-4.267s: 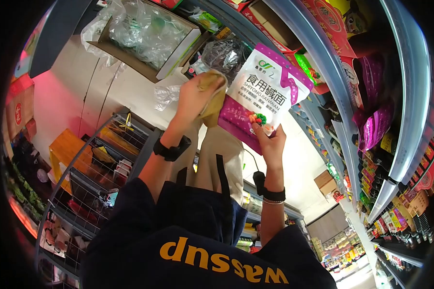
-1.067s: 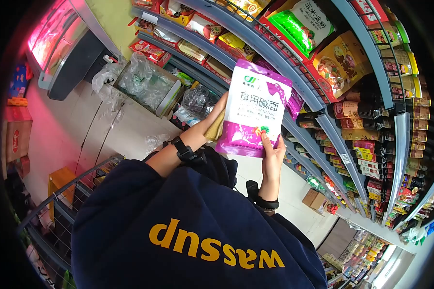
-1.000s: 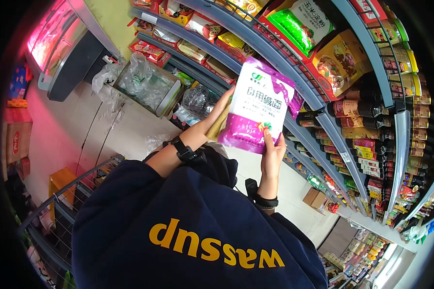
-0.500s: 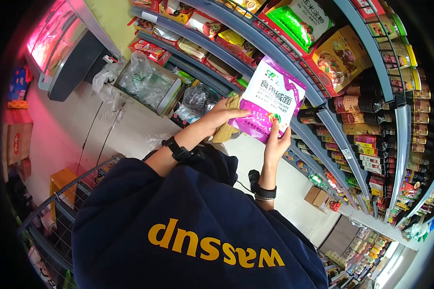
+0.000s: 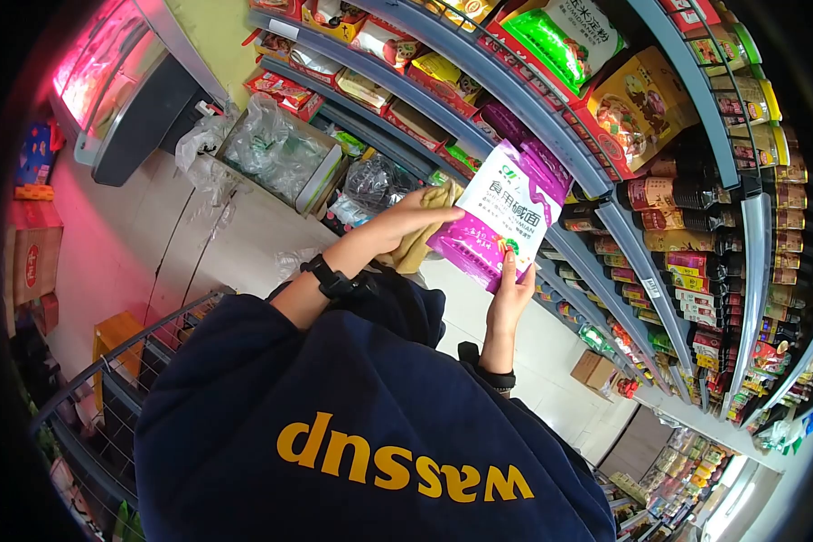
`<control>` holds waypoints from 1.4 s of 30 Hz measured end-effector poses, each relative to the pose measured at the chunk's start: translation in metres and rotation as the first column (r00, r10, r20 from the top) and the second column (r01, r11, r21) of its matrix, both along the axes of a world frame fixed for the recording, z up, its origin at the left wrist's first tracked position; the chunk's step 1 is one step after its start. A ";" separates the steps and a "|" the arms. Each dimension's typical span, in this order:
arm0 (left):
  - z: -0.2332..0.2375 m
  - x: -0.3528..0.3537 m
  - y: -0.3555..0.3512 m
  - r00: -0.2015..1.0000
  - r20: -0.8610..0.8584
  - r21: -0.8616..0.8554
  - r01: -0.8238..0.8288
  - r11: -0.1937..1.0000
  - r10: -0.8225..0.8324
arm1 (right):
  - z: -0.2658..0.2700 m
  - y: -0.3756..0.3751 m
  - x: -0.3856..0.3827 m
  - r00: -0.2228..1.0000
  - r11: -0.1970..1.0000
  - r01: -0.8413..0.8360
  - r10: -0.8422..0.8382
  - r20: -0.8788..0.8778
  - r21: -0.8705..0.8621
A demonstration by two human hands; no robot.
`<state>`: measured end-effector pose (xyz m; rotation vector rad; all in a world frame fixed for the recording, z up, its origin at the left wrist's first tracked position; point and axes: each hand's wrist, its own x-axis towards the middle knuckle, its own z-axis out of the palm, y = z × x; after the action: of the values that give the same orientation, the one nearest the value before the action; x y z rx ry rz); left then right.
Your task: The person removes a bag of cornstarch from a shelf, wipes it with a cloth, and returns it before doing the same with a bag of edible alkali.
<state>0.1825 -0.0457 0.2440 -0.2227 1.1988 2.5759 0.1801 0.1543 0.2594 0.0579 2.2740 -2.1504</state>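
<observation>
Both my hands hold up a purple-and-white packet of edible alkali powder (image 5: 501,217) in front of a shelf. My left hand (image 5: 393,226) is closed around a crumpled yellow-brown cloth (image 5: 425,237), its thumb on the packet's left edge. At the lower right corner, my right hand (image 5: 509,303) pinches the packet, thumb on the printed front. Behind the packet's upper edge, other purple packets (image 5: 540,163) show on the shelf. The fingers behind the packet are hidden.
Curved grey shelves (image 5: 515,86) with bagged goods rise ahead, and bottles (image 5: 686,194) fill racks at right. A box of clear plastic bags (image 5: 275,149) stands at left. A wire rack (image 5: 122,370) is at lower left, and a cardboard box (image 5: 594,370) sits on the floor.
The packet has come down and slightly left, towards me, with both hands still on it. Purple packets on the shelf behind it have come into view.
</observation>
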 end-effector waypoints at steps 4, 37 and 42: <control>0.017 0.004 -0.006 0.986 0.165 0.227 -0.008 0.974 -0.031 | -0.003 -0.004 0.006 0.987 0.987 -0.110 0.122 0.104 -0.114; 0.042 0.024 0.048 0.660 -0.696 -0.718 -0.653 0.241 -0.285 | 0.006 -0.026 0.004 0.903 0.880 -0.206 0.340 -0.264 0.429; 0.034 0.015 0.038 0.684 -0.697 -0.716 -0.647 0.262 -0.214 | 0.015 -0.022 0.011 0.920 0.853 -0.376 0.391 0.033 0.363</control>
<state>0.1971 -0.0075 0.2776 0.4591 3.1950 1.6210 0.1915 0.1321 0.2745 -0.4090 2.4186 -1.5346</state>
